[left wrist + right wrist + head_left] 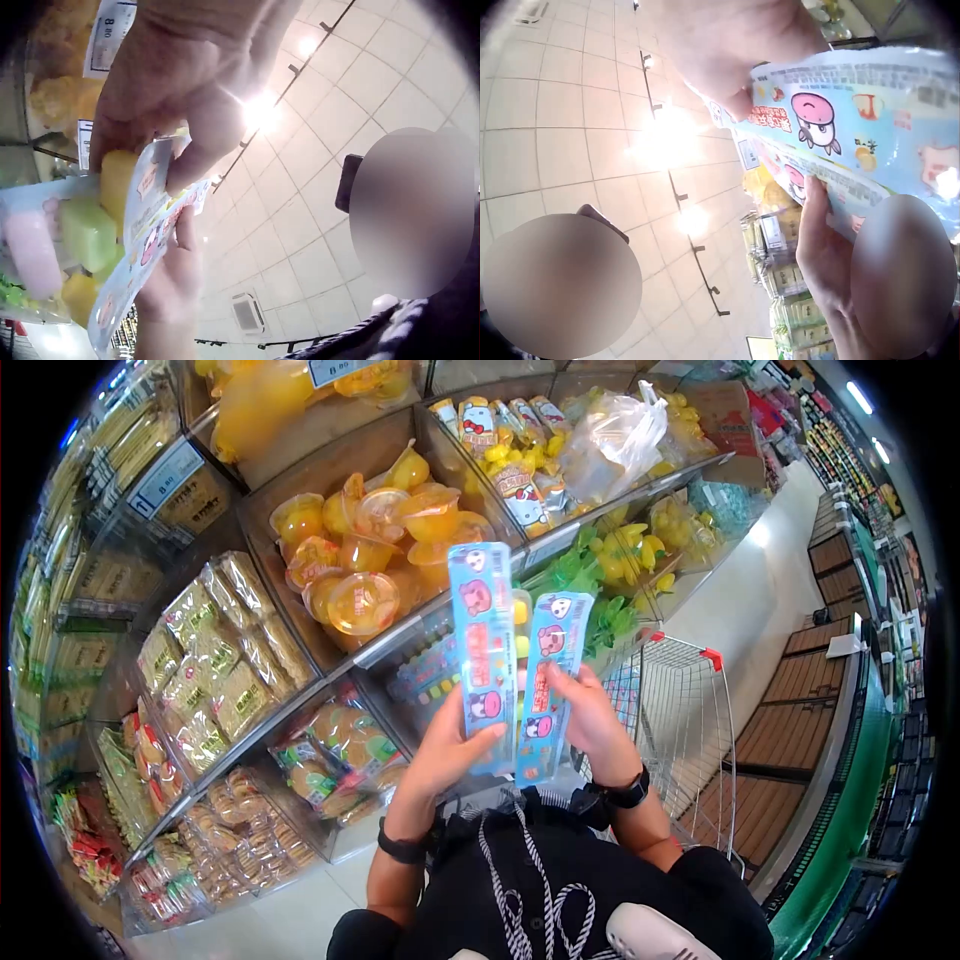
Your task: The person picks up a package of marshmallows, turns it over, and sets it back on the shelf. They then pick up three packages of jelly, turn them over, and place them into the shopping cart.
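Two long light-blue snack packs printed with cartoon animals are held upright side by side in front of the body. My left hand (447,738) grips the lower part of the left pack (483,630), thumb across its front. The other, right pack (553,635) is pinched by my right hand (593,722), thumb on its printed face. In the left wrist view, a green jelly-like piece (86,234) and a pink piece (34,251) bulge from the back of a pack. The fingers behind the packs are mostly hidden.
Ahead, a shelf bin holds orange jelly cups (362,605), with bagged noodle-like blocks (215,660) to its left. More blue packs (425,670) lie in a lower bin behind my hands. A wire shopping cart (690,730) stands at my right, beside the aisle floor (745,590).
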`<state>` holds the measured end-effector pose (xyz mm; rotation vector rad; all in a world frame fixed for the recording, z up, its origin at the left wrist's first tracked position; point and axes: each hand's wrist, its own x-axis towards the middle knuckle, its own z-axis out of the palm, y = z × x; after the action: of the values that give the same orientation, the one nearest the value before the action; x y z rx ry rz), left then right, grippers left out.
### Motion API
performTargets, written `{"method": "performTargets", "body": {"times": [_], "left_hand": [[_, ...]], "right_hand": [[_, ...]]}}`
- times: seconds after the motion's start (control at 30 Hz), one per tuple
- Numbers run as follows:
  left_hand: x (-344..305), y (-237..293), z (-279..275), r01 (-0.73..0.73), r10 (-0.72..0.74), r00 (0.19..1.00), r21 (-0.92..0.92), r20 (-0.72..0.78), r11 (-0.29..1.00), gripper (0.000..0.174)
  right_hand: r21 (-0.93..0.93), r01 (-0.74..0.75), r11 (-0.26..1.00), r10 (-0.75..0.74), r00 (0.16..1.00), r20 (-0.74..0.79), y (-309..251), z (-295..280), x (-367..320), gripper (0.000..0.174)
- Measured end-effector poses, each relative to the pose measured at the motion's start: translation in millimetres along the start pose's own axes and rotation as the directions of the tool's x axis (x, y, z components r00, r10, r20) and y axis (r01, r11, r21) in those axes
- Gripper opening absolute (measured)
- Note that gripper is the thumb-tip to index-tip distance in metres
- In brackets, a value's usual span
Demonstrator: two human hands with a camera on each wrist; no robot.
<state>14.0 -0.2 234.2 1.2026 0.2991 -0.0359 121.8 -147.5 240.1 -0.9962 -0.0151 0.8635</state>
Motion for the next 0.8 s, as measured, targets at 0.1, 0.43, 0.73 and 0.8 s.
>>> {"method": "performTargets", "body": {"times": [0.1,0.43,0.73,0.8], "left_hand": [[-9.8,10.1,-1.5,-0.068,0.069,0.997,-0.018,0.020,0.998,0.060],[-25.5,30.4,-24.0,-0.147,0.143,0.989,0.214,0.032,0.966,0.060],[-43.1,13.3,-9.8,-0.131,0.144,0.977,0.091,-0.157,0.987,0.054],[-44.9,11.4,-4.2,-0.104,0.109,0.980,0.043,-0.166,0.994,0.053]], "right_hand": [[-0.075,-0.015,0.997,0.018,0.999,0.035,-8.8,16.7,-7.1,0.030],[-0.060,0.033,0.998,-0.031,0.999,0.037,-18.5,64.9,-6.3,0.039],[0.063,-0.063,0.996,0.056,0.993,0.106,-4.6,63.5,3.9,0.042],[0.059,-0.020,0.998,0.015,0.997,0.078,-10.4,63.3,0.6,0.041]]}}
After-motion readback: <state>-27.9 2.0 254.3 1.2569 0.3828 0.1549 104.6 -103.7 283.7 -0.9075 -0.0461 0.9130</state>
